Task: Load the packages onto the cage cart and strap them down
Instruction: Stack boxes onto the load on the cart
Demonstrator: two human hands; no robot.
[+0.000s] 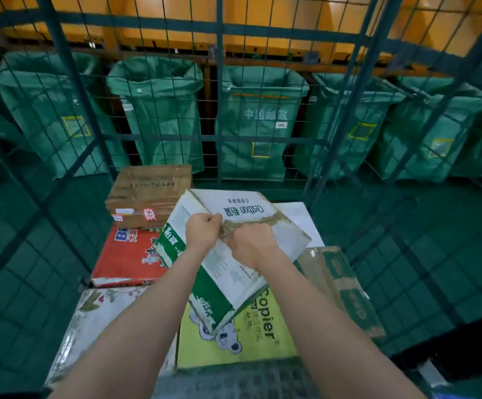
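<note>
A white and green carton printed "Cestbon" hangs tilted above the other packages inside the cage cart. My left hand and my right hand grip it together at the taped seam on its upper side. Under it lie a yellow "Copier" box, a red box, a floral package and a green-printed taped box. A brown cardboard box stands at the back on the red one. No strap shows.
Green wire mesh walls of the cart stand on the left, back and right. Behind the back wall hang several open green mail sacks under a yellow structure. A white flat package lies behind the held carton.
</note>
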